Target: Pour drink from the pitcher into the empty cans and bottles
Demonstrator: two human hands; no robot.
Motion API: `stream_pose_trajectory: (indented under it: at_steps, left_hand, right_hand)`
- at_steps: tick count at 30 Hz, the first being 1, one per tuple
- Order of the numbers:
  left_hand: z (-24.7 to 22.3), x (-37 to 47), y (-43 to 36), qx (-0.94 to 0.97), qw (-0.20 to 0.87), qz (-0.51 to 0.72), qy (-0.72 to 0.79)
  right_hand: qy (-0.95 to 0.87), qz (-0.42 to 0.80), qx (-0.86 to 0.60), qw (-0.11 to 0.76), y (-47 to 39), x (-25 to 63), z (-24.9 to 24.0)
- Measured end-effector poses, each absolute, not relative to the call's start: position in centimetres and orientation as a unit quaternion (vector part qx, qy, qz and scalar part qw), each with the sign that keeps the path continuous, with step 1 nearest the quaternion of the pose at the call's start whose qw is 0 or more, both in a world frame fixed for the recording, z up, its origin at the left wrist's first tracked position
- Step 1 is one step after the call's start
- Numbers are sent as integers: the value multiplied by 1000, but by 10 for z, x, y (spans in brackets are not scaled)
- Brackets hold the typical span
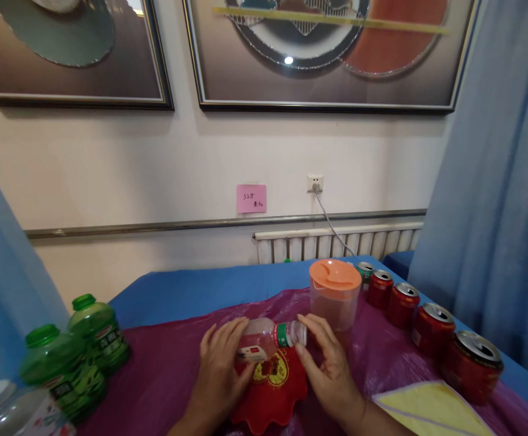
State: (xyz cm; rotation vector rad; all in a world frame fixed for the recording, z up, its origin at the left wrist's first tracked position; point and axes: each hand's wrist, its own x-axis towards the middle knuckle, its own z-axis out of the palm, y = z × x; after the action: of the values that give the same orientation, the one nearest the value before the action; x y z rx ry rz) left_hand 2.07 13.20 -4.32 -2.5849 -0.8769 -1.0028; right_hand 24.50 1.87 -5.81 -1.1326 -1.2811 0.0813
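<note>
A clear bottle (267,336) with a green and red neck band lies on its side, its mouth toward the right, above a red scalloped cloth (268,399) with a yellow print. My left hand (221,366) is wrapped round the bottle's body at the left. The thumb and fingers of my right hand (327,369) close on the bottle's mouth end. Whether a cap is on the mouth is too unclear to tell. Just behind my right hand stands a clear pitcher (336,306) with an orange lid.
Several cans (434,330) line the right side, with a yellow cloth (432,409) in front. Two green bottles (59,372) and a white-lidded jar (16,418) stand at the left. Purple sheeting (155,363) covers part of the blue table (168,287).
</note>
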Motion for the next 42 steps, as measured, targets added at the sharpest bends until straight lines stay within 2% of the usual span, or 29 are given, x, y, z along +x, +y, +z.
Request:
stream_pose_trajectory:
  at_steps: [11,18,21,24,29,34,36,39,42]
  left_hand:
    - [-44,23,140,-852,105,-396,-326]
    - [-36,23,132,-824,118,-451,-322]
    - [-36,24,131,-808,92,-480,-329]
    - [-38,27,130,-797,19,-484,-361]
    - [-45,33,128,-778,-122,-466,-403]
    - [-49,35,127,-791,-160,-455,-376]
    - [-48,35,126,-798,-165,-448,-368]
    - [-42,35,123,-803,-164,-443,-362]
    - [-40,35,124,-800,-158,-447,-368]
  right_hand:
    - [-506,78,-499,700,22,255,-45]
    - [-526,130,-532,650,0,263,-14]
    - [-575,170,-536,595,-23,266,-22]
    - [-614,189,-567,515,-45,264,-44]
    - [-679,119,-599,407,-60,260,-75]
    - [-745,58,-618,242,-51,266,-89]
    - [-763,61,-606,215,-50,268,-94]
    - [-772,71,-576,259,-55,270,-95]
    - [-714,93,-557,414,-63,280,-83]
